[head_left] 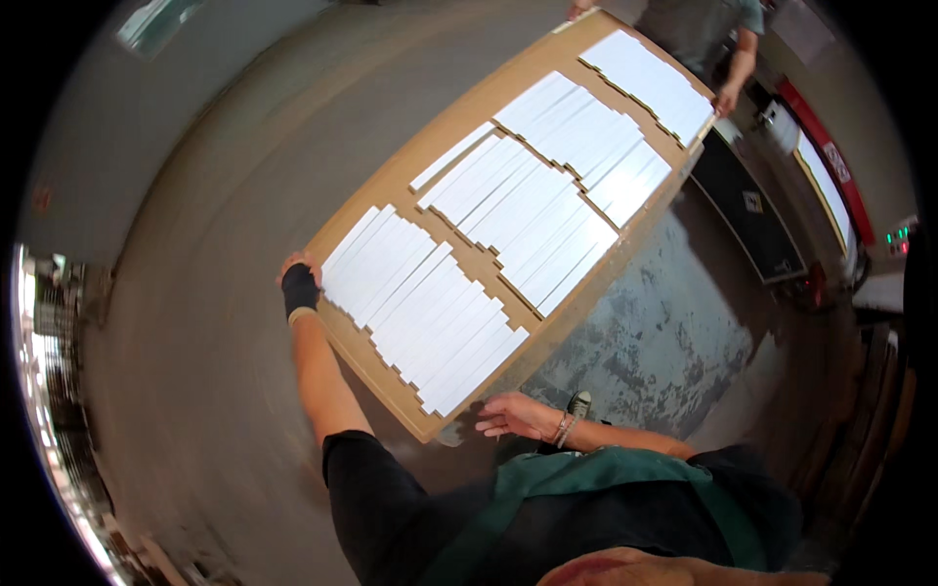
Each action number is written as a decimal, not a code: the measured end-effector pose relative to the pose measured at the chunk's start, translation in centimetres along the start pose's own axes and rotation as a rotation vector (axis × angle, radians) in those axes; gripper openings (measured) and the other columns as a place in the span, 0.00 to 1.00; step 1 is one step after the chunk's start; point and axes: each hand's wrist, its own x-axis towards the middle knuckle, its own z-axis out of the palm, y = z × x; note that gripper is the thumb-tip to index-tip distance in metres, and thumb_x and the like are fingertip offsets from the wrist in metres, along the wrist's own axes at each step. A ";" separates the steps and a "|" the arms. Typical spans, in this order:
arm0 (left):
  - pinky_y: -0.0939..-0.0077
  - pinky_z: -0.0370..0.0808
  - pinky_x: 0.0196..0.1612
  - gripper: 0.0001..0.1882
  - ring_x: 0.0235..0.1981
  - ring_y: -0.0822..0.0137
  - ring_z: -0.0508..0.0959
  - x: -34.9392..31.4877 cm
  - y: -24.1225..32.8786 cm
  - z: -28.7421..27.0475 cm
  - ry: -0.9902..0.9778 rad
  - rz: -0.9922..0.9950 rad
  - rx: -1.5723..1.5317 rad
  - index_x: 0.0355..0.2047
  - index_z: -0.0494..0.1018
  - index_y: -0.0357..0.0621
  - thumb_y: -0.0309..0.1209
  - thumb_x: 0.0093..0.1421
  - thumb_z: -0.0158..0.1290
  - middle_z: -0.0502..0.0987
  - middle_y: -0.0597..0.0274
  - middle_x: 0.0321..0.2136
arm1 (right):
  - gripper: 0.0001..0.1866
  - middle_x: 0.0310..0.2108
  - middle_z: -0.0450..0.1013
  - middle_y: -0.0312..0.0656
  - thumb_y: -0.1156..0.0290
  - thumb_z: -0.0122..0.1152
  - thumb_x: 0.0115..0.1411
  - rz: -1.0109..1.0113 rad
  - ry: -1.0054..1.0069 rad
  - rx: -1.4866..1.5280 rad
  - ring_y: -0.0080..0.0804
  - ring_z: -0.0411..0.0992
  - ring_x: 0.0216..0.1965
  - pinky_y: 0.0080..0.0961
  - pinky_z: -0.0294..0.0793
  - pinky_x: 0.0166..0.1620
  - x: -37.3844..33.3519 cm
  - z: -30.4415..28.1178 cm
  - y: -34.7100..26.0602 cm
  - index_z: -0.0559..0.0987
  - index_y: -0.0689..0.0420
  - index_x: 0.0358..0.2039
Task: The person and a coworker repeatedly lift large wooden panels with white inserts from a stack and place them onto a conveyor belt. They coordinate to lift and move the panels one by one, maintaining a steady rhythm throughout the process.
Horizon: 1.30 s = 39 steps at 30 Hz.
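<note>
A long brown board stretches from my near left to the far right, held off the floor. On it lie several groups of narrow white strips, set side by side with stepped ends. My left hand, with a black wrap around the wrist, is closed on the board's near left corner. My right hand is just beside the near right corner, its fingers apart and nothing visible in them. At the far end, another person's hand grips the right corner, and their other hand is at the left one.
Worn grey floor lies under and around the board. A black panel stands at the right, near a machine with a red frame and green lights. Stacked material lines the far left. My shoe shows below the board.
</note>
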 end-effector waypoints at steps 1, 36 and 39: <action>0.54 0.65 0.48 0.20 0.45 0.51 0.73 -0.4 1.1 -0.7 0.092 -0.013 0.237 0.31 0.76 0.46 0.46 0.61 0.39 0.76 0.52 0.38 | 0.15 0.45 0.66 0.46 0.71 0.53 0.60 -0.033 0.029 0.014 0.45 0.70 0.47 0.37 0.73 0.46 0.3 0.6 -0.1 0.69 0.65 0.45; 0.67 0.69 0.24 0.31 0.17 0.62 0.74 -9.4 6.2 -12.4 0.188 0.462 -0.270 0.24 0.71 0.29 0.48 0.65 0.37 0.72 0.52 0.12 | 0.17 0.22 0.63 0.31 0.52 0.55 0.59 -0.417 0.215 0.048 0.21 0.65 0.24 0.28 0.72 0.33 -5.4 -0.2 -1.9 0.71 0.55 0.30; 0.69 0.66 0.19 0.30 0.13 0.66 0.70 -10.0 8.1 -11.7 0.119 0.511 -0.328 0.20 0.69 0.31 0.47 0.66 0.37 0.69 0.57 0.10 | 0.19 0.19 0.60 0.30 0.51 0.48 0.63 -0.502 0.302 0.137 0.21 0.63 0.22 0.26 0.70 0.30 -5.5 -1.2 -1.5 0.69 0.54 0.26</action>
